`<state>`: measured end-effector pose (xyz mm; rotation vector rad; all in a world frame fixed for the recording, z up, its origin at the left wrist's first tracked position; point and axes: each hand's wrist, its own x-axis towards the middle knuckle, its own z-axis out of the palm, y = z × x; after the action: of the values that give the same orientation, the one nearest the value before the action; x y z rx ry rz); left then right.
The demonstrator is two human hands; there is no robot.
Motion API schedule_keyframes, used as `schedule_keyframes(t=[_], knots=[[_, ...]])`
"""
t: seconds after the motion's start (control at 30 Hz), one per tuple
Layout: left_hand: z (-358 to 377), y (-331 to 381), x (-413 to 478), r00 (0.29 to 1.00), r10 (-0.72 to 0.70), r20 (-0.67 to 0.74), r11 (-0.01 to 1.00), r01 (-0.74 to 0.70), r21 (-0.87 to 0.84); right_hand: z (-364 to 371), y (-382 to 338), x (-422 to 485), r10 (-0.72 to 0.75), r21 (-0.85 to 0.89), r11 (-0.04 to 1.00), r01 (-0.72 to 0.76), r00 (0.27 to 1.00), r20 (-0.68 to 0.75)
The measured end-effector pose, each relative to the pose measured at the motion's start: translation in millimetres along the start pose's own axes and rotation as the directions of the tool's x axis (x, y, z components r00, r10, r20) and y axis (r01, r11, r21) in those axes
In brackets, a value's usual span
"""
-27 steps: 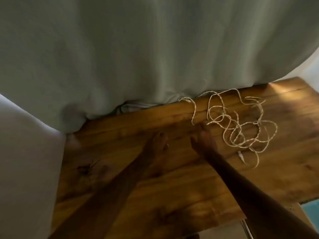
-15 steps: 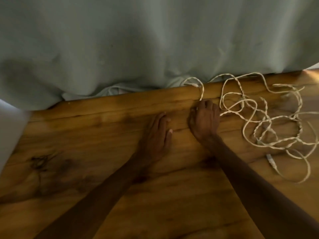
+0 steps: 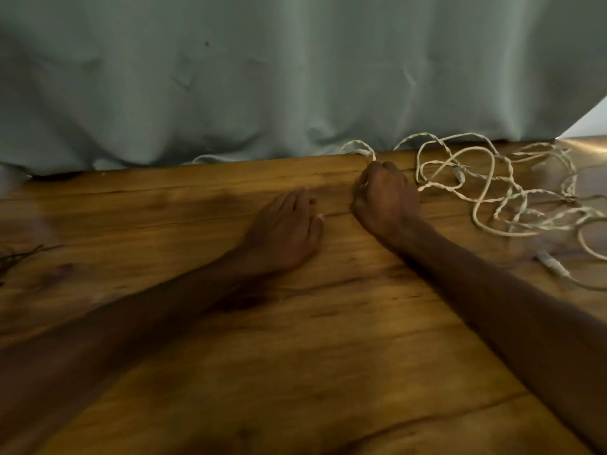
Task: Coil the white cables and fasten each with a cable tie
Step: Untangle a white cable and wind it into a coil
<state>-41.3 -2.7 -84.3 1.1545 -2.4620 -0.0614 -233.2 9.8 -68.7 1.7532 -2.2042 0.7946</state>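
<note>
Right hand (image 3: 386, 200) is clenching one strand of the white cable (image 3: 512, 195); its tangle is sprawling at 3 o'clock across the table (image 3: 295, 372) (nearer this hand). Left hand (image 3: 285, 229) is lying flat, released

No readable text, no labels, no brands, no numbers, no signs anywhere

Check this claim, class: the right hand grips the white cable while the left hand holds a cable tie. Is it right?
Not quite. In the head view the left hand holds nothing; it rests flat on the table. The right hand does grip the cable.
</note>
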Motion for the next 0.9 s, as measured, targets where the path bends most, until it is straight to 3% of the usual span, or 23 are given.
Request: schedule_keyframes(t=[0.17, 0.37, 0.43, 0.53, 0.6, 0.67, 0.77, 0.9], knots=[[0.7, -2.5, 3.4, 0.998, -0.016, 0.066, 1.0, 0.016, 0.004, -1.8, 1.4, -13.6, -0.017, 0.032, 0.999, 0.018, 0.999, -0.048], [-6.7, 5.5, -6.6, 0.996, -0.048, 0.073, 0.999, 0.049, -0.011, -32.7, -10.3, -57.8, 0.005, 0.042, 0.999, -0.004, 1.0, -0.002], [-9.7, 7.4, -14.6, 0.995, -0.094, -0.019, 0.994, 0.093, -0.063, -46.8, -14.9, -78.9, 0.008, 0.108, 0.994, -0.014, 0.999, 0.053], [-16.0, 11.2, -30.4, 0.944, -0.16, -0.288, 0.984, 0.129, -0.124, -48.8, -4.0, -98.6, -0.029, 0.174, 0.985, 0.001, 0.987, 0.16], [-22.8, 14.8, -41.7, 0.872, -0.155, -0.464, 0.984, 0.094, -0.153, -54.0, 0.3, -106.2, -0.075, 0.231, 0.972, 0.039, 0.986, 0.152], [-31.1, 16.4, -51.8, 0.834, -0.149, -0.53, 0.977, 0.042, -0.21, -75.4, -10.7, -117.4, -0.088, 0.304, 0.951, 0.051, 0.99, 0.11], [-46.6, 12.4, -63.7, 0.872, -0.1, -0.48, 0.932, -0.087, -0.352, -98.4, -19.8, -124.1, -0.118, 0.378, 0.921, 0.092, 0.992, 0.048], [-77.0, 4.9, -80.4, 0.989, -0.075, -0.129, 0.62, -0.055, -0.783, -106.2, -19.9, -107.5, -0.074, 0.416, 0.909, 0.029, 0.993, 0.092]])
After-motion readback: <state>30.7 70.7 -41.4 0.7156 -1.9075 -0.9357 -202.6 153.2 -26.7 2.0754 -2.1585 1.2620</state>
